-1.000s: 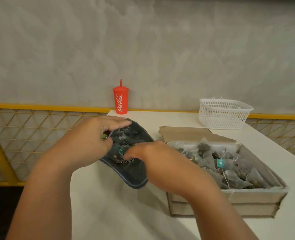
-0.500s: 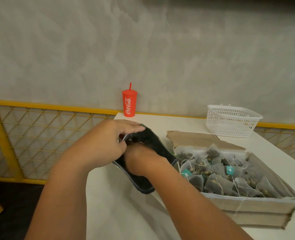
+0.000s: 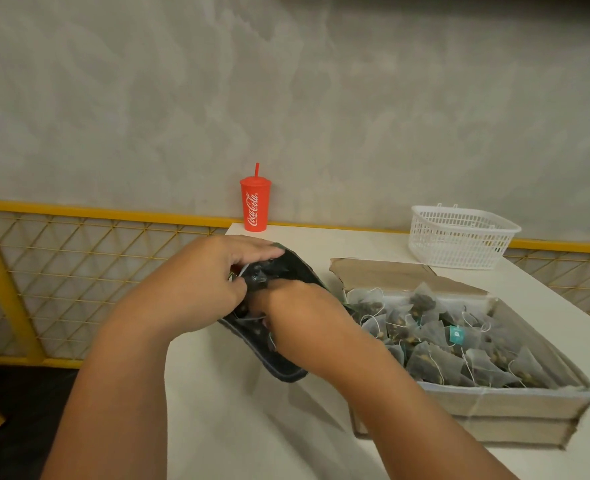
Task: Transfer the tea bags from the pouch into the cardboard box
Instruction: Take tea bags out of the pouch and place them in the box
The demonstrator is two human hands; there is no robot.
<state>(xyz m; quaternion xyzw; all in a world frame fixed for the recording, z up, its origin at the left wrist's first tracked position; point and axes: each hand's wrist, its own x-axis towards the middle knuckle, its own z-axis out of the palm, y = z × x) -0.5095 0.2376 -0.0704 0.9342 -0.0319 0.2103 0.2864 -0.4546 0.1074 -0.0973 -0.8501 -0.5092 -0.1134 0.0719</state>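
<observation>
With left hand (image 3: 196, 289) pinches rim of dark soft plastic pouch (image 3: 283, 368), frame centre; digs inside with right hand (image 3: 300, 317), grip cannot tell. Best: keep mouth wide, lift clear, drop among mesh pyramid tea bags (image 3: 432, 362) already in brown cardboard box (image 3: 494, 407), lower right.

A second ago my right hand (image 3: 300, 317) lay at the mouth of the pouch (image 3: 286, 370), fingertips just on the rim. Since then I pushed it down inside, and its fingers went out of sight. The contents that had shown got covered by it.
</observation>
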